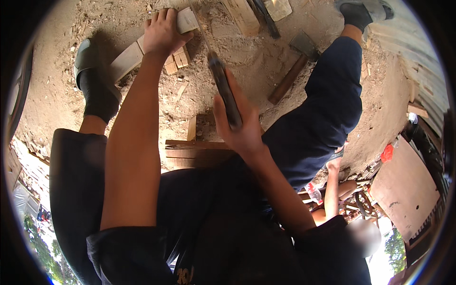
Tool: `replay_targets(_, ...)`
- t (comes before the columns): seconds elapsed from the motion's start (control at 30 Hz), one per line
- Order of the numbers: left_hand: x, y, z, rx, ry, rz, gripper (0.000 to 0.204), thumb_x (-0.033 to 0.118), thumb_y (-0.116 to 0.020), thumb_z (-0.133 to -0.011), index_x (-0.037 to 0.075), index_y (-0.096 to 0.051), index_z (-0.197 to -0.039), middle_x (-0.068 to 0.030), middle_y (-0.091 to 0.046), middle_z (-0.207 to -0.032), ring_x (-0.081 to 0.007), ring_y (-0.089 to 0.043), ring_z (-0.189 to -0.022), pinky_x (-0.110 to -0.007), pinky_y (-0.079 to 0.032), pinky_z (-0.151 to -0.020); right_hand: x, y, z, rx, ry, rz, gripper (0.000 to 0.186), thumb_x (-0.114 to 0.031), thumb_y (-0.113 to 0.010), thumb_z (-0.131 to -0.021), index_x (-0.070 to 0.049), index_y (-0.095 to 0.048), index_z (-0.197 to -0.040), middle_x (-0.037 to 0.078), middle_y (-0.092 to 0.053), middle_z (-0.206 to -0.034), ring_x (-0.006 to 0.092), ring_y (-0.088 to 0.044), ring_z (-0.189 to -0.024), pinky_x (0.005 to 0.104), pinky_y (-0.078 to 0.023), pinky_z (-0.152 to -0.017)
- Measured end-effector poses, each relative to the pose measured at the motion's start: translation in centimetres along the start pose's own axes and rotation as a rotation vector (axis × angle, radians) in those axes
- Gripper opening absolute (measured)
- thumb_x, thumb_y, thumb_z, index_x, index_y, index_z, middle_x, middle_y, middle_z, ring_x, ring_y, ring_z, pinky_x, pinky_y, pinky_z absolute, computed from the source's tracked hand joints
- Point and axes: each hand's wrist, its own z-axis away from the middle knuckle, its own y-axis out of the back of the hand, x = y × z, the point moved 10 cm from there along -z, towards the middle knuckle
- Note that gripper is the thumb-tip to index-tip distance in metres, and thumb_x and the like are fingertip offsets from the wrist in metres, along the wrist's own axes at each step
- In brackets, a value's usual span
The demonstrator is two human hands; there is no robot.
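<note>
My left hand (pixel 162 34) is closed over a pale wooden board (pixel 125 60) at the far left, its fingers curled round the far edge. The board slants from beside my left foot up to the right, and smaller wood blocks (pixel 178 59) lie under it. In my right hand (pixel 242 124) is the dark handle of a handsaw (pixel 222 85). The thin blade runs away from me, close by the board's right end. The blade's far tip passes out of view, and whether its teeth touch the wood I cannot tell.
A hatchet (pixel 289 79) with a wooden handle lies on the dirt ground at the right. A thick timber (pixel 241 17) and a dark bar (pixel 266 19) are at the far side. Stacked wood (pixel 194 154) sits near my lap. Behind, at the lower right, another person's arm (pixel 331 192) shows.
</note>
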Motion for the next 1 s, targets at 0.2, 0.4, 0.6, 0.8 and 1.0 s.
replay_targets(0.2,0.1,0.3,-0.5,-0.020,0.029,0.004,0.067,0.049,-0.079,-0.071,0.011,-0.054,-0.121,-0.0091,-0.058,-0.121,-0.0298,-0.054,-0.118,-0.046,-0.040,-0.100,1.0,-0.6,-2.5,-0.001,0.019,0.009,0.050,-0.011,-0.056,-0.097,0.008,-0.042,-0.141,0.011,-0.064,-0.085,0.0115,-0.060,-0.073,0.0258,-0.047,-0.062)
replay_targets(0.4,0.4,0.4,-0.7,-0.161,0.097,0.102,0.078,0.059,-0.074,-0.072,0.005,-0.050,-0.124,-0.0170,-0.052,-0.125,-0.0343,-0.047,-0.121,-0.049,-0.033,-0.104,0.8,-1.7,-3.6,-0.105,-0.146,-0.017,0.050,-0.009,-0.054,-0.096,0.010,-0.041,-0.140,0.020,-0.067,-0.107,0.0156,-0.064,-0.084,0.0279,-0.051,-0.071)
replay_targets(0.6,0.2,0.4,-0.2,-0.108,0.059,0.060,0.083,0.052,-0.080,-0.068,0.004,-0.048,-0.127,-0.0175,-0.050,-0.127,-0.0347,-0.046,-0.123,-0.049,-0.032,-0.108,1.4,-0.5,-0.1,0.008,0.238,-0.007,0.047,-0.009,-0.051,-0.099,0.009,-0.041,-0.141,0.009,-0.064,-0.094,0.0070,-0.053,-0.068,0.0238,-0.045,-0.061)
replay_targets(0.8,0.3,0.3,-0.7,-0.208,0.142,0.195,0.080,0.038,-0.082,-0.067,0.002,-0.046,-0.129,-0.0173,-0.050,-0.128,-0.0351,-0.046,-0.125,-0.047,-0.035,-0.107,-0.4,-2.8,-7.7,-0.195,-0.098,-0.008,0.050,-0.005,-0.053,-0.097,0.010,-0.038,-0.143,0.011,-0.058,-0.090,0.0110,-0.055,-0.072,0.0262,-0.047,-0.064)
replay_targets(1.0,-0.2,-0.4,-0.5,-0.286,0.140,0.074,0.080,0.045,-0.080,-0.070,0.004,-0.045,-0.129,-0.0183,-0.051,-0.128,-0.0350,-0.045,-0.127,-0.048,-0.032,-0.110,-0.1,-0.3,0.4,-0.045,0.157,0.082,0.047,-0.007,-0.050,-0.099,0.009,-0.040,-0.141,0.010,-0.063,-0.095,0.0116,-0.055,-0.071,0.0254,-0.048,-0.065)
